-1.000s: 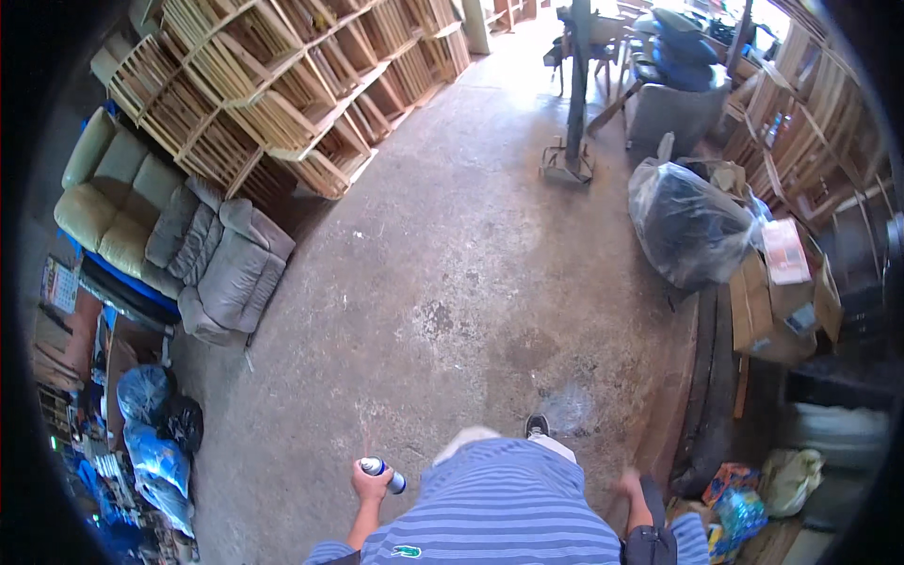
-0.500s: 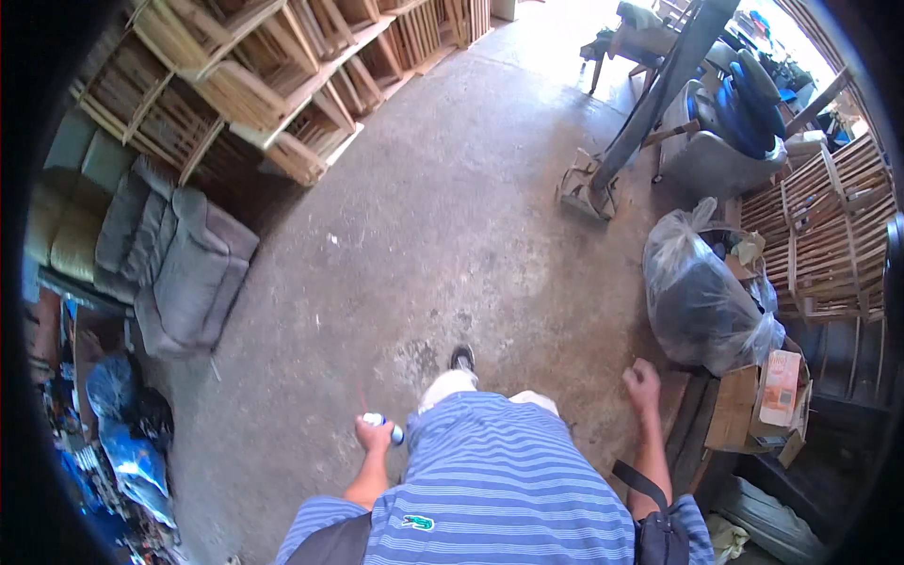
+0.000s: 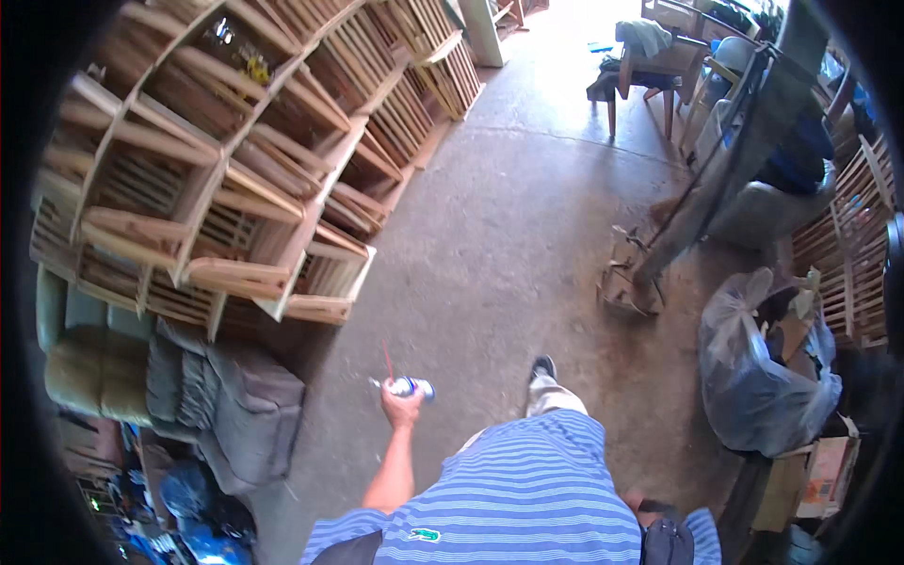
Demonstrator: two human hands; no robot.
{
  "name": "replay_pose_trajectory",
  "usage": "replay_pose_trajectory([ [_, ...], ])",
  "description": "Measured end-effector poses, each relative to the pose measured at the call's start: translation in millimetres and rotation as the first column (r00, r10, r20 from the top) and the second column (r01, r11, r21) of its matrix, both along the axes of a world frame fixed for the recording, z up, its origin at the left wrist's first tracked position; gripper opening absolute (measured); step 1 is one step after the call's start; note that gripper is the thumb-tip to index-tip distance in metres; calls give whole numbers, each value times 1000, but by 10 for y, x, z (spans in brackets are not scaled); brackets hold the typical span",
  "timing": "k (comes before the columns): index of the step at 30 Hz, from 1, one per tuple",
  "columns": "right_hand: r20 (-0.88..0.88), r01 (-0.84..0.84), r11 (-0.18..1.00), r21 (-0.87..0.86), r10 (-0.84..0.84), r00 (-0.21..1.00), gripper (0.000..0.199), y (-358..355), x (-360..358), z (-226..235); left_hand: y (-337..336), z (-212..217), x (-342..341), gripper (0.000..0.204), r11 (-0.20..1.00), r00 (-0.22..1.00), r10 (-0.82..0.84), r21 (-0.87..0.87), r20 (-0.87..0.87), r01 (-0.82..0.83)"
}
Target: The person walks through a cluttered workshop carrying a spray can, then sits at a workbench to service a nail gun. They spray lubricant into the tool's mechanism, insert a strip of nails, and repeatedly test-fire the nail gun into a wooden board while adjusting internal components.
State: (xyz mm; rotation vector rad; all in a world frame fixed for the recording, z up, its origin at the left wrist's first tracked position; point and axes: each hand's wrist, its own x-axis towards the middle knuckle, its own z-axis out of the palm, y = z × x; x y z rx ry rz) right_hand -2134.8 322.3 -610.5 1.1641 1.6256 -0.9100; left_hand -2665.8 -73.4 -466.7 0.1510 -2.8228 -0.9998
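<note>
My left hand (image 3: 402, 407) is wrapped round a white and blue spray can (image 3: 414, 388), held out low over the floor on my left. A thin red straw (image 3: 387, 356) points forward from the can's nozzle end. On the other side, my right arm (image 3: 643, 505) hangs close against my striped shirt, by a dark strap and pouch (image 3: 667, 541). The fingers of my right hand do not show clearly.
Stacked wooden frames (image 3: 226, 179) line the left, above a grey recliner (image 3: 245, 414). A slanting post (image 3: 716, 179) stands ahead right on a metal base. Beyond it are a wooden chair (image 3: 659, 71) and grey tub (image 3: 763, 212); nearer are a plastic bag (image 3: 763, 386) and cardboard box (image 3: 782, 490).
I have stepped forward, so frames, recliner and bag sit nearer. My left hand with the can has swung forward; my right arm has swung back beside my body.
</note>
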Motion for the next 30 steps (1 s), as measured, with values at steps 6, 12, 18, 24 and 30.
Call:
replay_pose_trajectory([
  [6, -854, 362, 897, 253, 31, 519, 45, 2365, -4552, 1193, 234, -428, -500, 71, 993, 961, 107, -83, 253, -88],
  [12, -904, 364, 853, 373, 244, 352, 49, 3992, -6977, 2471, 1120, -616, -1787, 72, 964, 838, 176, -264, 517, -39],
  [18, -765, 558, 686, 466, -3, 643, 39, 4301, -6804, 1684, 2706, -379, -4216, 75, 990, 915, 140, -66, 379, -125],
  [24, -38, 175, 973, 149, -171, 985, 54, 3381, -6162, 697, 4573, 119, -6946, 69, 979, 980, -198, 53, 9, 197],
  [30, 27, 112, 992, -60, -110, 994, 54, 4299, -7776, 526, 6010, 274, -8639, 70, 973, 969, -229, 11, -96, 232],
])
